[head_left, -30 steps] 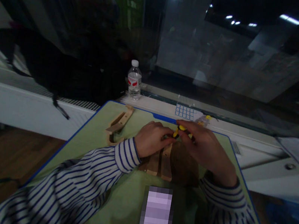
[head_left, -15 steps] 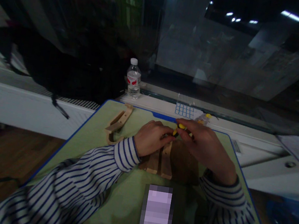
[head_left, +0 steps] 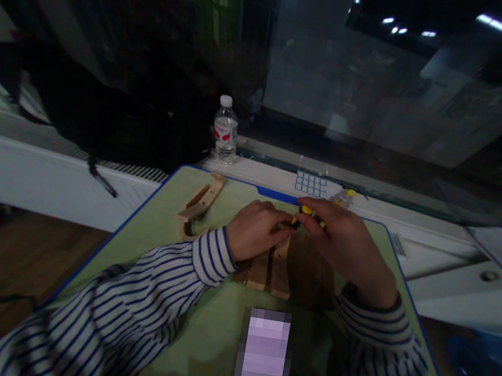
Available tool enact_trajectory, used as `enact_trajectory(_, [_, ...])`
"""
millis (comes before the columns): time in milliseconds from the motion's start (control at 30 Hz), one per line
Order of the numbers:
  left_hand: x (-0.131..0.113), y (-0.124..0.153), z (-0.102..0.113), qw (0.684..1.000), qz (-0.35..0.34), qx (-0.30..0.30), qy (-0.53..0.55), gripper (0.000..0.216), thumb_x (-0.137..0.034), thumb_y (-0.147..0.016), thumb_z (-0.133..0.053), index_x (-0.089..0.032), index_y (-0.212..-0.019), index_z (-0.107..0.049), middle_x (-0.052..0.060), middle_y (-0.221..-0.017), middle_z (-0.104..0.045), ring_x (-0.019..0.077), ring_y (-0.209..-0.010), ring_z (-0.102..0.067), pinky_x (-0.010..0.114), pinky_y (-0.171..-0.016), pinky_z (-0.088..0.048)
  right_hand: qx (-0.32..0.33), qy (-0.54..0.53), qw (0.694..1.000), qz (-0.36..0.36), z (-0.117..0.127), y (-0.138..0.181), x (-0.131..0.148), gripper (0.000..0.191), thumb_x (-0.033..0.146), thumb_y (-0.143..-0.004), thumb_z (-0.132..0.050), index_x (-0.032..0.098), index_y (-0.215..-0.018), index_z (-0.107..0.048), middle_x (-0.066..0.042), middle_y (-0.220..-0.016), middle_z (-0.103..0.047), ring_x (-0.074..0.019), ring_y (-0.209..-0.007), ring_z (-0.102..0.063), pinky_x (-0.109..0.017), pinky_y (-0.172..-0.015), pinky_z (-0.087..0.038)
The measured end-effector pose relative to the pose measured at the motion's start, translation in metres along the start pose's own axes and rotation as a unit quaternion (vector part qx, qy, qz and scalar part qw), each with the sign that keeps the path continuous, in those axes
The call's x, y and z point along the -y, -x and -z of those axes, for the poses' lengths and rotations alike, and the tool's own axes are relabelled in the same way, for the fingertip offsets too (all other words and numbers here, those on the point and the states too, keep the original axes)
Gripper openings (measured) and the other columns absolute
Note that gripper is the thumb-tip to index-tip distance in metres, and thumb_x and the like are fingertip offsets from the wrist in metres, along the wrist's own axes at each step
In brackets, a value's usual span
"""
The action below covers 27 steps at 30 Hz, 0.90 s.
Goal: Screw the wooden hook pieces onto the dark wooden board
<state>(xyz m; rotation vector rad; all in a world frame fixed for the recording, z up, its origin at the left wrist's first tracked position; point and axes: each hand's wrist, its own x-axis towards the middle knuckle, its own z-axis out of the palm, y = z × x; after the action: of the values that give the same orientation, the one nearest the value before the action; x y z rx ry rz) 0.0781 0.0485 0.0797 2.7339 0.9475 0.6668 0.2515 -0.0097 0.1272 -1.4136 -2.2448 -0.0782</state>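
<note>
Fingers of my right hand (head_left: 339,234) are closed around a small yellow-and-black tool (head_left: 306,210), which looks like a stubby screwdriver. My left hand (head_left: 256,230) pinches at its lower end, where the fingertips hide the detail. Both hands meet above a dark brown wooden board (head_left: 311,274) lying on the table. Two lighter wooden strips (head_left: 281,275) rest against the board, side by side, partly under my left hand. Off to the left, an angled wooden frame piece (head_left: 201,202) with holes lies on the tabletop.
The green table (head_left: 141,247) has a blue edge and stands against a white window sill. A water bottle (head_left: 226,132), a blue-grid sheet (head_left: 311,184) and a plastic bag (head_left: 343,196) sit on the sill. A black bag (head_left: 113,122) lies to the left.
Both hands stay in nearly the same place, with the tool still between them. The view has shifted very slightly; the wooden pieces keep their places.
</note>
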Motion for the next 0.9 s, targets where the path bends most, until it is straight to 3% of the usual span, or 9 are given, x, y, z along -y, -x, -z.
enact_trajectory(200, [0.0001, 0.0001, 0.0001, 1.000, 0.029, -0.002, 0.008, 0.025, -0.040, -0.086, -0.054, -0.023, -0.097, -0.069, 0.004, -0.083, -0.071, 0.0202, -0.080, -0.063, 0.032, -0.075, -0.043, -0.005, 0.001, 1.000, 0.004, 0.0009, -0.0004, 0.0017, 0.034, 0.028, -0.090, -0.047, 0.013, -0.120, -0.057, -0.012, -0.114, -0.067, -0.0238, -0.103, -0.063, -0.041, -0.087, -0.051])
enact_trajectory(500, [-0.0003, 0.0003, 0.0003, 1.000, 0.021, -0.006, 0.010, 0.024, -0.038, -0.087, -0.054, -0.020, -0.092, -0.070, 0.005, -0.082, -0.071, 0.0197, -0.079, -0.062, 0.031, -0.073, -0.043, -0.002, -0.021, 1.000, 0.015, 0.0053, 0.0010, 0.0053, 0.036, 0.019, -0.089, -0.044, 0.014, -0.123, -0.055, -0.011, -0.120, -0.064, -0.0216, -0.107, -0.061, -0.040, -0.092, -0.049])
enact_trajectory(900, [0.0005, -0.0004, 0.0006, 1.000, -0.008, 0.000, 0.006, 0.020, -0.033, -0.089, -0.053, -0.020, -0.089, -0.068, 0.004, -0.079, -0.069, 0.0186, -0.076, -0.061, 0.029, -0.069, -0.041, -0.006, -0.001, 1.000, 0.005, 0.0019, 0.0002, 0.0029, 0.033, 0.023, -0.090, -0.045, 0.013, -0.119, -0.058, -0.011, -0.117, -0.066, -0.0225, -0.104, -0.062, -0.041, -0.090, -0.050])
